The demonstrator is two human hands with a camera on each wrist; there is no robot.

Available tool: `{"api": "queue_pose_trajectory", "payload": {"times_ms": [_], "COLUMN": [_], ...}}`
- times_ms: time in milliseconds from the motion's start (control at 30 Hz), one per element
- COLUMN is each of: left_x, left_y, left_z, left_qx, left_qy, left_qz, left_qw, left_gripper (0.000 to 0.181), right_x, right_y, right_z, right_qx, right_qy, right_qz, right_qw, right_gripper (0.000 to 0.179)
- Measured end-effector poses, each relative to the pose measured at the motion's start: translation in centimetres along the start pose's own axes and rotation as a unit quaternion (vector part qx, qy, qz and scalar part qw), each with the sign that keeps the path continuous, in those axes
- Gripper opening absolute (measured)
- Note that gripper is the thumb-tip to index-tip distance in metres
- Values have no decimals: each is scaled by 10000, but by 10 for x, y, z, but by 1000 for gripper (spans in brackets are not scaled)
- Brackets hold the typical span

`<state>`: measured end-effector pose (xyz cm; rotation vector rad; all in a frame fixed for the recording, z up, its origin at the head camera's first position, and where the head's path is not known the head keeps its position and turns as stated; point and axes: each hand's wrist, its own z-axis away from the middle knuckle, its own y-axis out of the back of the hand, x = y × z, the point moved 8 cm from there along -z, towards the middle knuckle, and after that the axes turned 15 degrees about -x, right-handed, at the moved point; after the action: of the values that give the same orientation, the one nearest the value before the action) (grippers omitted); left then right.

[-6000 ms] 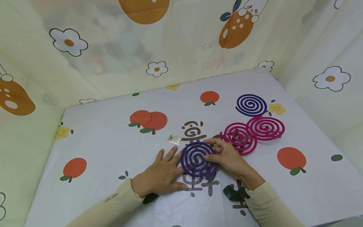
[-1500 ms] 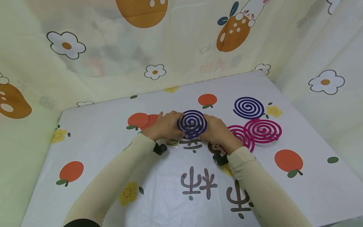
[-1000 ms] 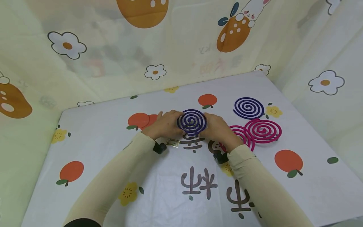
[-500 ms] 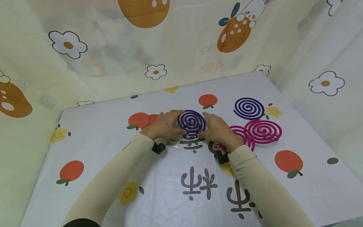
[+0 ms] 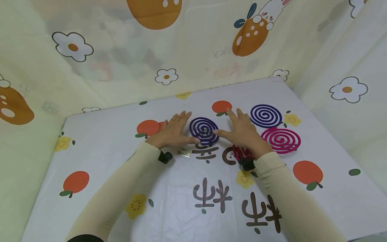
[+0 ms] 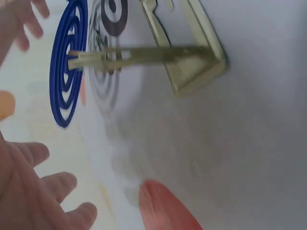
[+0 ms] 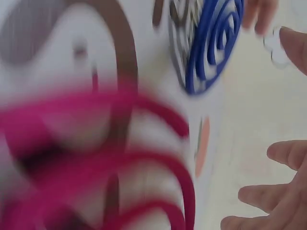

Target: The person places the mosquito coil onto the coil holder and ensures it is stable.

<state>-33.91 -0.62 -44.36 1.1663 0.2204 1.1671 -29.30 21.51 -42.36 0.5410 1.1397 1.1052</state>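
A dark blue mosquito coil (image 5: 204, 129) stands raised a little off the table in the middle, over metal parts that are mostly hidden. Both wrist views show it edge-on, apart from the tabletop. My left hand (image 5: 172, 132) is spread on its left side, its thumb near the coil's front edge. On the right, my right hand (image 5: 243, 134) is spread with its thumb pointing to the coil; whether either thumb touches it I cannot tell. Neither hand grips anything. A small metal coil stand (image 5: 184, 152) with an upright prong lies below my left hand.
Another blue coil (image 5: 266, 116) lies at the back right. One pink coil (image 5: 282, 139) is in front of it; a second pink coil (image 5: 242, 153) is partly covered by my right wrist. A patterned cloth covers the table (image 5: 99, 144), with fabric walls behind.
The blue coil was carried from the front to the middle earlier. Both hands held its sides; now they have let go, fingers spread, and the right hand has moved right. The coil stays in place.
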Motion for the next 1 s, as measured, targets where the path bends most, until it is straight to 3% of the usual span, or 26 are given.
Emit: {"api": "queue_pose_trajectory", "payload": {"times_ms": [233,567,767,1000], "left_x": [-20,-53,-48,-32], "left_y": [7,8,-4,-19], "left_z": [12,31,40,42], "left_qx": [127,161,141,241], "left_qy": [-50,-182,-605,-1104], "left_qz": [316,470,7,-353], "left_qw": [9994,9986,9981,9930], "left_gripper": [115,108,87,53], "right_x": [50,122,147,153], "right_y": [35,66,75,73], "right_z": [1,4,7,7], "right_qx": [-118,-199,-227,-394], "right_qy": [-511,-1203,-1432,-1762], "right_qz": [-169,-406,-427,-424], "right_qw": [9985,9917,9885,9827], "right_gripper": [113,106,97,68]}}
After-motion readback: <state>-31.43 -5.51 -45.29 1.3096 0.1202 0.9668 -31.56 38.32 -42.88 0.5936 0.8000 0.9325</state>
